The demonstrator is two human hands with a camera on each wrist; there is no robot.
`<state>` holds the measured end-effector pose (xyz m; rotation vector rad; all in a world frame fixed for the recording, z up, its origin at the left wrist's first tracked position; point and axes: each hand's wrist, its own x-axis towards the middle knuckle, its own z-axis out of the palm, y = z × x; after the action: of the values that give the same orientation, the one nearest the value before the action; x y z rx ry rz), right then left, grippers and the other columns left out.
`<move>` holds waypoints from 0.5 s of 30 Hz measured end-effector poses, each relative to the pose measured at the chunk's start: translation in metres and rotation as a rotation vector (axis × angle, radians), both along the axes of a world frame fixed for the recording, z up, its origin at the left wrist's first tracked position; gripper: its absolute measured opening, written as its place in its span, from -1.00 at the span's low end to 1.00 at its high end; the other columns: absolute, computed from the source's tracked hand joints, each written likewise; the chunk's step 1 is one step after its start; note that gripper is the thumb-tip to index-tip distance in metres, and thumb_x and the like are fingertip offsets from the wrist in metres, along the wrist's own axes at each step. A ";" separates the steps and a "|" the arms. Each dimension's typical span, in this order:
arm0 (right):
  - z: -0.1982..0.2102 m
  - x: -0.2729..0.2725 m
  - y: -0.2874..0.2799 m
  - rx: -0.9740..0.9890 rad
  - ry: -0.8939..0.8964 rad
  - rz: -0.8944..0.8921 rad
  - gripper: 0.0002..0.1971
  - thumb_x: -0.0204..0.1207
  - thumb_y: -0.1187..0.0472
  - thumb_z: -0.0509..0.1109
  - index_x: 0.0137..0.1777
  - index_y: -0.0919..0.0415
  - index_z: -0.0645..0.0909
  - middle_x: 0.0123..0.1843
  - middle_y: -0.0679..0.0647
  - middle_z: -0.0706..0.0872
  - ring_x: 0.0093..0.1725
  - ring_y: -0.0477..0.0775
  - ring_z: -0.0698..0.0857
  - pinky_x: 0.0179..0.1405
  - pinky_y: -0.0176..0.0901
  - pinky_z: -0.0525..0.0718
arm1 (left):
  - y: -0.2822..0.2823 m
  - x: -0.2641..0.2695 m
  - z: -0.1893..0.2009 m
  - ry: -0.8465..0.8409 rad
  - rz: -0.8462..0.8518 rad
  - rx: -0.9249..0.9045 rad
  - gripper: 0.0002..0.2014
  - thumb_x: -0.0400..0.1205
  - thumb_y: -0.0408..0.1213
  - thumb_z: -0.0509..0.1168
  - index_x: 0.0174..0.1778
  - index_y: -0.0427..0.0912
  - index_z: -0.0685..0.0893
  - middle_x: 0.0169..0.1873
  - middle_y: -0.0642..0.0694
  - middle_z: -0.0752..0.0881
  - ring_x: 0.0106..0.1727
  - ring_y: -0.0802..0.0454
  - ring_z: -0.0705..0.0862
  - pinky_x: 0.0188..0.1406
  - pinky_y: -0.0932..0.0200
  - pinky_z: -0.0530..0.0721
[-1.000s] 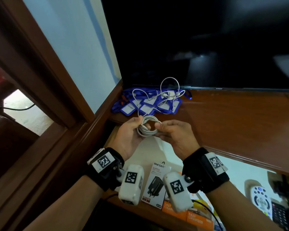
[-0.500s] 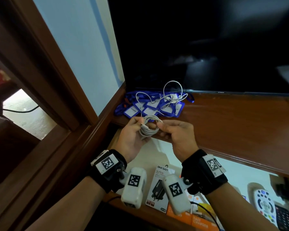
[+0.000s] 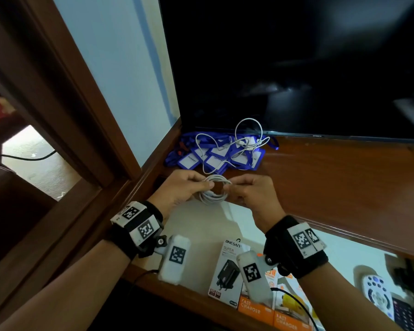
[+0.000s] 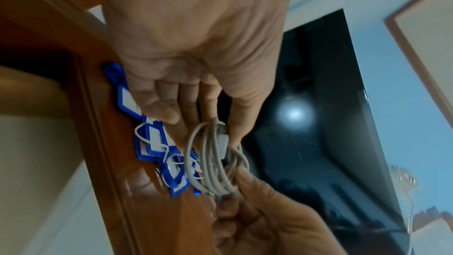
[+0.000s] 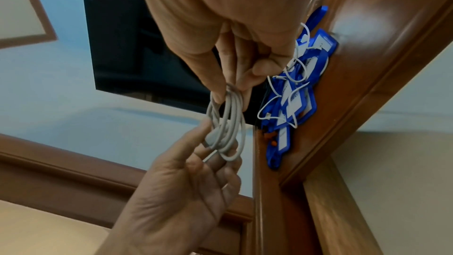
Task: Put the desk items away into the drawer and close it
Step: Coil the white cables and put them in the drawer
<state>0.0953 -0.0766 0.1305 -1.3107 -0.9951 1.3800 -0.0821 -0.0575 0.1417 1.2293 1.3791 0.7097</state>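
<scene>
Both hands are pinching the coiled white cable [image 3: 213,190] from opposite sides: left hand [image 3: 180,187] with thumb and fingertips closed on the left of the coil, right hand [image 3: 253,192] doing the same on the right. The coil hangs in the air over the back of the open drawer [image 3: 201,225], just in front of the desk edge.

What could go wrong: the coil isn't tied with anything I can see, so if either pinch loosens the loops will spring apart and it's back to a tangle. The left wrist view shows a plug end [image 4: 221,135] lying across the loops near the left fingers, looks tucked but it's blurry, so can't say it's secured. If a loop spills over the front rim it could also get caught when the drawer shuts.

Other stuff around: a pile of blue badge holders [image 3: 215,156] sits on the desk [image 3: 332,187] at the back corner, with a 2nd, loose white cable [image 3: 244,139] draped over it, so those 2 things are still waiting. A dark screen [image 3: 296,68] stands right behind them. In the drawer there's already a black-and-white charger box [image 3: 227,271], orange boxes [image 3: 256,309] and a remote [image 3: 378,292] off to the right. The bare patch under the hands looks like the obvious drop spot, nothing blocking it.
</scene>
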 end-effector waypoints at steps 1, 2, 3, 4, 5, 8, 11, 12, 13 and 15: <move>-0.004 -0.001 0.001 -0.001 -0.031 0.017 -0.92 0.35 0.51 0.52 -0.17 0.46 0.71 -0.22 0.41 0.77 -0.25 0.30 0.76 -0.11 0.01 0.80 | 0.000 -0.001 -0.002 0.034 -0.021 0.009 -0.87 0.50 -0.31 0.48 -0.09 -0.25 0.77 -0.27 -0.12 0.78 -0.32 0.12 0.69 -0.27 0.31 0.64; -0.008 0.000 0.002 -0.008 -0.062 0.040 -0.91 0.34 0.49 0.54 -0.17 0.44 0.72 -0.25 0.38 0.76 -0.28 0.24 0.73 -0.18 -0.10 0.78 | 0.001 -0.001 -0.004 0.056 -0.033 0.008 -0.87 0.49 -0.32 0.49 -0.09 -0.25 0.77 -0.29 -0.12 0.78 -0.33 0.13 0.69 -0.29 0.32 0.65; -0.012 0.000 0.003 -0.022 -0.097 0.067 -0.90 0.34 0.47 0.55 -0.16 0.44 0.72 -0.29 0.31 0.74 -0.34 0.12 0.67 -0.33 -0.26 0.70 | 0.001 -0.002 -0.008 0.072 -0.039 0.003 -0.86 0.48 -0.32 0.49 -0.08 -0.26 0.78 -0.31 -0.11 0.78 -0.34 0.15 0.69 -0.31 0.32 0.64; -0.015 0.000 0.003 -0.041 -0.126 0.097 -0.87 0.34 0.44 0.56 -0.13 0.44 0.73 -0.31 0.24 0.73 -0.37 0.01 0.61 -0.45 -0.37 0.58 | 0.001 -0.004 -0.012 0.090 -0.037 0.000 -0.85 0.48 -0.31 0.50 -0.08 -0.26 0.78 -0.34 -0.08 0.77 -0.37 0.19 0.68 -0.34 0.34 0.61; -0.019 0.001 0.004 -0.059 -0.149 0.125 -0.85 0.34 0.40 0.57 -0.11 0.43 0.74 -0.30 0.20 0.72 -0.38 -0.03 0.58 -0.51 -0.42 0.50 | 0.001 -0.007 -0.016 0.110 -0.034 -0.001 -0.84 0.47 -0.29 0.51 -0.09 -0.26 0.78 -0.37 -0.06 0.76 -0.41 0.22 0.66 -0.38 0.37 0.59; -0.029 0.005 0.011 -0.115 -0.211 0.166 -0.80 0.35 0.27 0.59 -0.08 0.37 0.76 -0.19 0.17 0.77 -0.31 -0.04 0.59 -0.46 -0.36 0.47 | 0.003 -0.020 -0.032 0.191 -0.057 -0.014 -0.81 0.45 -0.23 0.54 -0.11 -0.25 0.78 -0.30 -0.14 0.79 -0.33 0.12 0.68 -0.30 0.30 0.65; -0.039 0.004 0.029 -0.185 -0.251 0.133 -0.80 0.35 0.26 0.59 -0.08 0.36 0.76 -0.16 0.18 0.80 -0.26 -0.02 0.65 -0.34 -0.31 0.55 | 0.009 -0.042 -0.055 0.307 -0.120 -0.046 -0.77 0.44 -0.17 0.55 -0.10 -0.22 0.79 -0.26 -0.09 0.79 -0.24 0.08 0.73 -0.26 0.31 0.68; -0.041 0.002 0.037 -0.203 -0.236 0.108 -0.81 0.35 0.30 0.59 -0.08 0.39 0.75 -0.13 0.24 0.80 -0.28 -0.02 0.66 -0.34 -0.30 0.57 | 0.013 -0.049 -0.064 0.364 -0.160 -0.055 -0.76 0.43 -0.15 0.55 -0.08 -0.20 0.79 -0.25 -0.05 0.77 -0.22 0.11 0.73 -0.26 0.36 0.64; -0.042 0.001 0.044 -0.216 -0.224 0.083 -0.84 0.36 0.35 0.57 -0.09 0.41 0.75 -0.12 0.28 0.80 -0.34 -0.04 0.66 -0.40 -0.34 0.58 | 0.016 -0.055 -0.074 0.434 -0.211 -0.059 -0.74 0.43 -0.11 0.55 -0.07 -0.18 0.79 -0.23 0.00 0.76 -0.17 0.14 0.72 -0.22 0.38 0.59; -0.044 -0.005 0.061 -0.225 -0.266 0.041 -0.90 0.38 0.42 0.51 -0.11 0.38 0.73 -0.15 0.24 0.80 -0.42 -0.09 0.60 -0.58 -0.45 0.49 | 0.023 -0.066 -0.091 0.569 -0.329 -0.058 -0.73 0.43 -0.06 0.54 -0.08 -0.14 0.79 -0.22 0.08 0.71 -0.10 0.17 0.67 -0.15 0.36 0.52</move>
<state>0.0898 -0.0155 0.0862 -1.6833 -1.0694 1.4040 -0.1484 -0.0344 0.0505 1.6373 1.5772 0.0833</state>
